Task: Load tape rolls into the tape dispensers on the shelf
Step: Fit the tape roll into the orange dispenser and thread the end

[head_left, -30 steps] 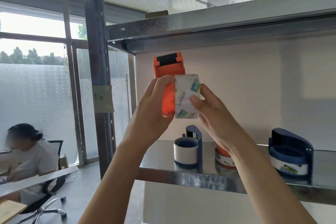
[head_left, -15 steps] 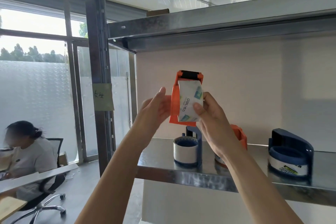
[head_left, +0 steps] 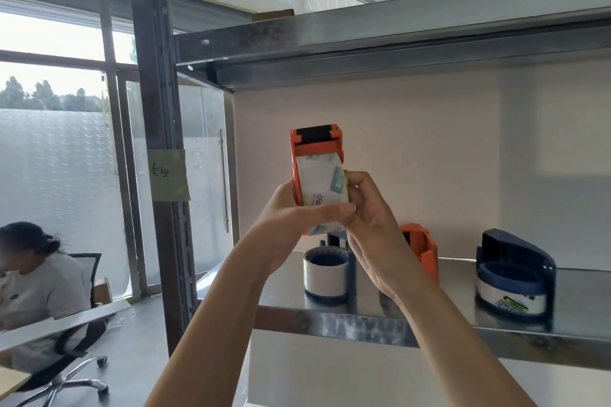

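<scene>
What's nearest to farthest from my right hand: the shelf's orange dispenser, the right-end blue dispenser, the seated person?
1. orange dispenser, on the shelf just behind the right hand
2. blue dispenser, shelf's right end
3. seated person, far left

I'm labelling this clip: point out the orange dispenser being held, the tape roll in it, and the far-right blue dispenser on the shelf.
held orange dispenser (head_left: 315, 136): head view, its black top end.
tape roll (head_left: 322, 182): head view, its printed outer face.
far-right blue dispenser (head_left: 519, 249): head view, its curved hood.
</scene>
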The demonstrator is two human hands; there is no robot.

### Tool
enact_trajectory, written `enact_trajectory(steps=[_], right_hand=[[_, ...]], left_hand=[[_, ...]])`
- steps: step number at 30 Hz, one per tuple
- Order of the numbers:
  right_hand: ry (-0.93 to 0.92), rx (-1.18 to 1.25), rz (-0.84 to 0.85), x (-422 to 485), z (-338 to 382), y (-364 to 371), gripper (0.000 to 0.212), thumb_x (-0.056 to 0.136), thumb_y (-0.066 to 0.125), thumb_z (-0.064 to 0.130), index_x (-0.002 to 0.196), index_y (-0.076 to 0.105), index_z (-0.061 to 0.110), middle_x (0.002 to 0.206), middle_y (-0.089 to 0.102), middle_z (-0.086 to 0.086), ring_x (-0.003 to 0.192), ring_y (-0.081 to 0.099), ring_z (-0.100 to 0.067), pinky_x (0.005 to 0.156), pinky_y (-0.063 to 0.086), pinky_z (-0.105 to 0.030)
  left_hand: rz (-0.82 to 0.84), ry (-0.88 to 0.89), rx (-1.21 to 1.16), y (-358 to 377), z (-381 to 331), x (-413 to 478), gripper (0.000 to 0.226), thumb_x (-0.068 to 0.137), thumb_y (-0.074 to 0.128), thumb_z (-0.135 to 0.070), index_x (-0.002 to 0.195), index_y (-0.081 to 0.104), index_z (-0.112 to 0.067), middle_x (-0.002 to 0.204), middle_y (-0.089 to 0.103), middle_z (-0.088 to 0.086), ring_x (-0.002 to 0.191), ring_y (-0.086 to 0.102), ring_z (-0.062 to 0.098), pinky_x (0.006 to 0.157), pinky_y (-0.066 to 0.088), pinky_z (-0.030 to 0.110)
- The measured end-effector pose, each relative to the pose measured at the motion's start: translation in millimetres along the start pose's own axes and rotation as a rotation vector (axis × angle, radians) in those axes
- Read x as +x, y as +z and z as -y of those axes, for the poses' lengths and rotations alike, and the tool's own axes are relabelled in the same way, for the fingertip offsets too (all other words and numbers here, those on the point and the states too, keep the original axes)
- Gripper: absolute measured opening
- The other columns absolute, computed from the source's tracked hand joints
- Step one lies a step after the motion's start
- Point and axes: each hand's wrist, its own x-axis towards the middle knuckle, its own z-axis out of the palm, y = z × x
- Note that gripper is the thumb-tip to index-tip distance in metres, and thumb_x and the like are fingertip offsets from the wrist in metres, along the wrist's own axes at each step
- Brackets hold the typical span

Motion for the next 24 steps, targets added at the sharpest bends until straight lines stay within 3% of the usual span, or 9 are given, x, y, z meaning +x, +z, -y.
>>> enact_trajectory(steps=[4,7,10,12,16,19,24], right_hand=[[-0.018,0.025,-0.005,0.2,3.2,-4.2,0.034,0.085,0.063,0.021,0.114,0.047,0.016,0.118,0.065,-0.009,0.111,0.062,-0.026,0.095,0.049,-0.051],[-0.027,0.030,-0.005,0.2,5.7,-6.5,0.033,0.081,0.059,0.022,0.112,0.048,0.015,0.119,0.066,-0.006,0.112,0.062,-0.026,0.097,0.049,-0.049],[-0.049,-0.003,-0.020,-2.1,7.1,-8.8,0.031,0.081,0.061,0.022,0.109,0.049,0.014,0.118,0.066,-0.008,0.112,0.062,-0.026,0.096,0.050,-0.048],[-0.073,-0.091,-0.041,-4.0,7.8,-12.3,0.024,0.085,0.063,0.021,0.105,0.051,0.014,0.115,0.067,-0.010,0.108,0.063,-0.026,0.094,0.052,-0.046],[-0.123,-0.360,-0.103,-7.8,10.2,-23.7,0.024,0.082,0.072,0.024,0.097,0.054,0.019,0.104,0.067,-0.001,0.102,0.064,-0.019,0.095,0.051,-0.042],[-0.167,-0.496,-0.135,-12.6,13.7,-29.0,0.030,0.081,0.072,0.019,0.102,0.052,0.023,0.099,0.063,0.010,0.098,0.061,-0.011,0.094,0.050,-0.031],[-0.257,-0.766,-0.056,-14.9,17.1,-28.0,0.032,0.082,0.063,0.030,0.112,0.051,0.032,0.118,0.050,0.019,0.111,0.046,-0.001,0.095,0.037,-0.008]], left_hand=[[0.036,0.039,0.021,1.4,2.3,1.8,0.054,0.064,0.077,-0.022,0.114,0.060,-0.007,0.095,0.068,0.006,0.091,0.065,0.022,0.080,0.054,0.032],[0.011,0.058,-0.021,5.8,5.4,3.5,0.058,0.066,0.071,-0.033,0.116,0.059,-0.009,0.100,0.067,0.010,0.096,0.063,0.026,0.088,0.053,0.040],[0.006,0.064,-0.051,8.8,6.0,5.0,0.043,0.073,0.069,-0.029,0.114,0.061,-0.016,0.098,0.070,0.003,0.094,0.065,0.021,0.084,0.054,0.035],[0.018,0.079,-0.065,10.0,6.5,5.5,0.033,0.079,0.064,-0.022,0.112,0.063,-0.017,0.096,0.071,0.000,0.091,0.066,0.017,0.079,0.054,0.029],[0.009,0.097,-0.056,9.7,11.1,4.6,0.039,0.074,0.068,-0.027,0.111,0.064,-0.016,0.097,0.072,-0.002,0.093,0.067,0.017,0.080,0.054,0.029],[0.004,0.081,-0.042,7.1,17.6,1.5,0.028,0.080,0.064,-0.017,0.109,0.065,-0.017,0.095,0.073,-0.003,0.091,0.068,0.016,0.080,0.054,0.028],[-0.018,0.054,0.002,9.3,27.4,-9.6,0.031,0.081,0.064,-0.017,0.111,0.063,-0.007,0.097,0.073,0.002,0.092,0.069,0.017,0.078,0.052,0.023]])
